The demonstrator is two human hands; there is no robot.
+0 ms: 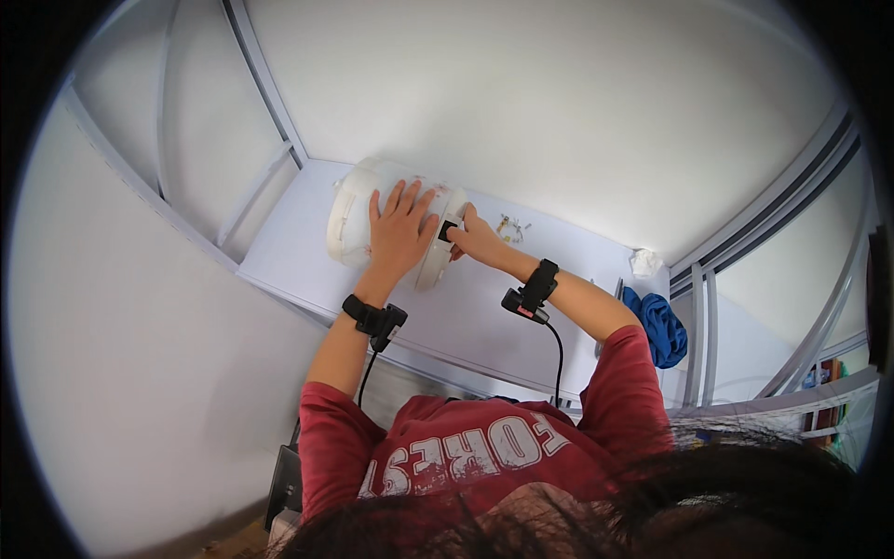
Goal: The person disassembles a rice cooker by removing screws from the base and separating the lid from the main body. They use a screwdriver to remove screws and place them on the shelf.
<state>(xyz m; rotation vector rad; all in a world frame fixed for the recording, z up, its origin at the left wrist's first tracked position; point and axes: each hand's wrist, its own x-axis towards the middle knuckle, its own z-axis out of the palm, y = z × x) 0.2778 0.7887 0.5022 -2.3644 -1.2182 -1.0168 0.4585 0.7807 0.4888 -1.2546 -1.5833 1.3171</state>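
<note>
Near the left edge of the table [503, 326], a translucent container [355, 210] is laid sideways, touched by the spread fingers of the left hand [400, 238]; its white rim [431, 268] is pinched between thumb and curled fingers of the right hand [478, 239].

On the pale table [531, 321] lie a translucent container [358, 216], some small pieces [507, 228] and a crumpled white wad [644, 263].

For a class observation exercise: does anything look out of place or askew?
The tub seems to lie on its side under the left hand, odd if it normally stands upright. Small bits lie scattered past the right hand, untidily. A crumpled white wad sits far right on the table, like litter.
</note>
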